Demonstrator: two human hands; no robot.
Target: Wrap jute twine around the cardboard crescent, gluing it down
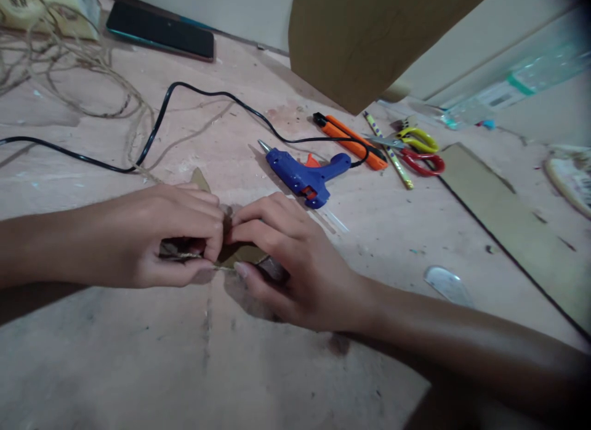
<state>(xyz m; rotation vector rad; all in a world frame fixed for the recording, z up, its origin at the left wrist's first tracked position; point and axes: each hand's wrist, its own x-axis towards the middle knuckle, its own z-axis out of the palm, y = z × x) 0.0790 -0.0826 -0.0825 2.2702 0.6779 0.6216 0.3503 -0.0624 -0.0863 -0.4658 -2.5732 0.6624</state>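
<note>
Low over the table, my left hand point(180, 233) pinches a thin twine point(223, 268) between thumb and forefinger. My right hand point(281, 257) is closed on a small piece of brown cardboard point(244, 255), its thumb tip at the twine along the near edge. A pointed tip of cardboard also shows above my left knuckles. Much of the piece is hidden behind my fingers. Just beyond my right hand lies a blue hot glue gun point(305, 174), its nozzle to the upper left, with clear glue sticks point(335, 220) beside it.
Loose twine point(87, 66) lies at the back left near a phone point(159, 32). A black cord point(221, 93) crosses the table. Behind the glue gun are an orange box cutter point(355, 143), a pencil point(392, 156) and scissors point(420, 153). Cardboard sheets point(369, 42) stand behind; a strip point(512, 227) lies right.
</note>
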